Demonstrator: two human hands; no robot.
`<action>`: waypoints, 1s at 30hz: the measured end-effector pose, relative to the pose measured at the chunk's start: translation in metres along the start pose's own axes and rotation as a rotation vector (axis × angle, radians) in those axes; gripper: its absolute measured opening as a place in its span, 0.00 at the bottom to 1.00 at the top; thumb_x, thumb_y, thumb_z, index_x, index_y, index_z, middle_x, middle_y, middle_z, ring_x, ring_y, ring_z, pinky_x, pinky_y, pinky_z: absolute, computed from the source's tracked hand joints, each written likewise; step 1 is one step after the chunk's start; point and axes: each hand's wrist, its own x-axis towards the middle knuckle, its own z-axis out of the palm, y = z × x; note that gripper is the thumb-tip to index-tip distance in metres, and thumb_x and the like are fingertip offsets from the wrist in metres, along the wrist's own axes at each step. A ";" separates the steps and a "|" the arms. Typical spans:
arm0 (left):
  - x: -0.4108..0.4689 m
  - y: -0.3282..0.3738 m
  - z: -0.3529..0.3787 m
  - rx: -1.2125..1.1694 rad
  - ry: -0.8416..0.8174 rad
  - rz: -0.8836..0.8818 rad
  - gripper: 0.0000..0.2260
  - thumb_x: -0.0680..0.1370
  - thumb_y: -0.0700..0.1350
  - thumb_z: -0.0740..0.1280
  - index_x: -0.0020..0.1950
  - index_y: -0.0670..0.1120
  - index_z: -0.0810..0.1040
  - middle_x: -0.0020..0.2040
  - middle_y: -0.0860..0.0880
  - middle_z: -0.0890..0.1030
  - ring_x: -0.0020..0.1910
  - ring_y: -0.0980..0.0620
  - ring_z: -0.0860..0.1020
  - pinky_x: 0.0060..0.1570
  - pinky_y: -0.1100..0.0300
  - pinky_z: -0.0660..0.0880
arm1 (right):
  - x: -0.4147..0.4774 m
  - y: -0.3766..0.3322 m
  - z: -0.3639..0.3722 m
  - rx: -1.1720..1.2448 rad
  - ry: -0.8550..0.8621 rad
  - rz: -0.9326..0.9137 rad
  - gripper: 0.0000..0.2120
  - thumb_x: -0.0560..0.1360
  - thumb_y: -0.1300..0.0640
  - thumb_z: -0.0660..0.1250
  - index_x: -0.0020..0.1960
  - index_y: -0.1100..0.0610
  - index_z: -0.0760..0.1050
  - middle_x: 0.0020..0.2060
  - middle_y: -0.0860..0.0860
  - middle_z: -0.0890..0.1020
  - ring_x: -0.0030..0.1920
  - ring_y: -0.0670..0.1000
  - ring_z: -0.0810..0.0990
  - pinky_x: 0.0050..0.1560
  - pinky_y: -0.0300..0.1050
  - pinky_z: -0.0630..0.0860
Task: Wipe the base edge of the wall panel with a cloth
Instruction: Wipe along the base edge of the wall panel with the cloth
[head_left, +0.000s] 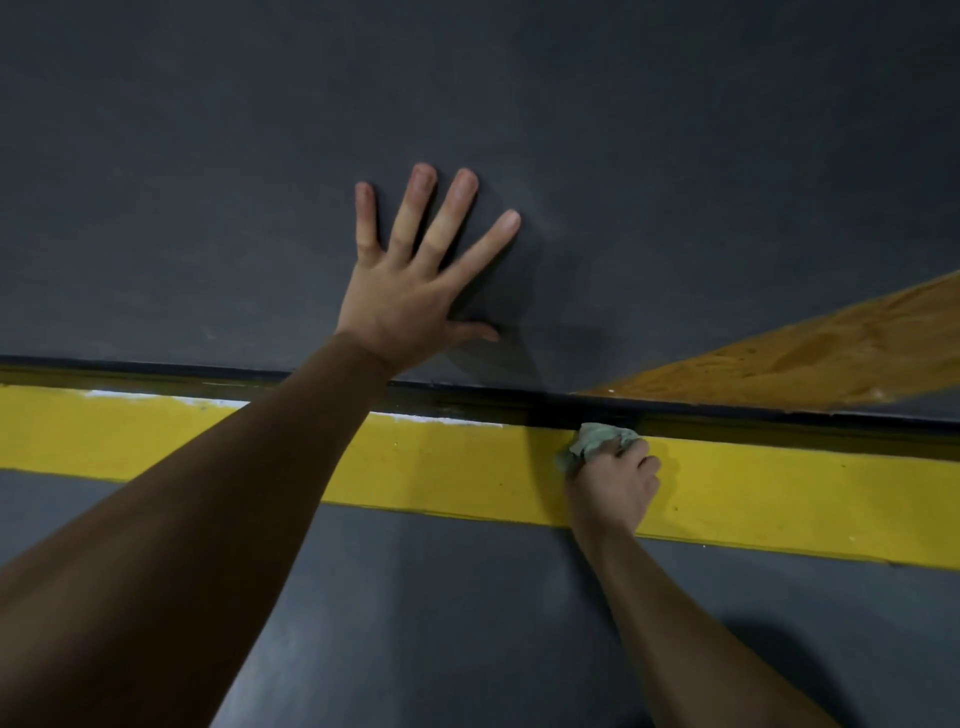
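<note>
**Head view, looking down a wall toward the floor.**

Upper half, from 9 through 12 to 3 o'clock: wall panel (208, 156), matt dark grey, smooth, faintly scuffed. Base edge (130, 361) of the panel: a thin, darker line from 9 o'clock to 3 o'clock, sloping slightly down toward 3. Just beneath it: a shadowed olive-black recess (779, 423).

Just above centre, toward 11 o'clock: left grip (410, 296), wide, pressed flat against the panel and holding nothing. Four fingers (447, 218) straight and fanned toward 12 o'clock, thumb out toward 3 o'clock. Forearm in from 8 o'clock.

At 4 o'clock from centre: right grip (615, 480), curled round the cloth (597, 439), knuckles up, forearm in from 5 o'clock.

Cloth: pale grey-green, crumpled into a small wad, bulging out of the fist toward 11 o'clock. Touching the recess directly under the base edge, over the upper margin of the yellow stripe (156, 441).

Below the recess, 9 to 3 o'clock: the yellow stripe, broad and flat, with a thin white streak (441, 418) along its upper margin on the 9 o'clock side of the cloth.

At 6 o'clock: grey floor (441, 597).

At 3 o'clock, against the panel: orange-brown wedge (805, 353), mottled, nature not discernible.
</note>
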 end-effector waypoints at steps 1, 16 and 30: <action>0.000 0.000 0.000 0.003 -0.002 -0.001 0.59 0.67 0.75 0.72 0.85 0.56 0.41 0.80 0.43 0.45 0.79 0.38 0.44 0.76 0.35 0.31 | -0.003 -0.011 0.001 0.014 -0.029 -0.004 0.23 0.73 0.50 0.73 0.56 0.68 0.76 0.55 0.64 0.72 0.54 0.65 0.70 0.52 0.58 0.68; 0.000 -0.001 -0.001 -0.011 0.015 0.003 0.59 0.67 0.74 0.73 0.86 0.55 0.43 0.81 0.42 0.47 0.79 0.39 0.46 0.76 0.36 0.32 | -0.025 -0.056 0.005 -0.051 -0.178 -0.506 0.19 0.76 0.46 0.63 0.63 0.54 0.77 0.66 0.55 0.71 0.63 0.59 0.70 0.60 0.50 0.68; -0.001 0.002 0.002 -0.001 -0.009 -0.004 0.59 0.68 0.73 0.72 0.85 0.55 0.40 0.80 0.43 0.44 0.82 0.37 0.36 0.75 0.35 0.31 | -0.036 -0.091 0.021 -0.017 -0.077 -0.133 0.18 0.68 0.48 0.75 0.51 0.60 0.84 0.55 0.61 0.77 0.53 0.61 0.74 0.52 0.52 0.71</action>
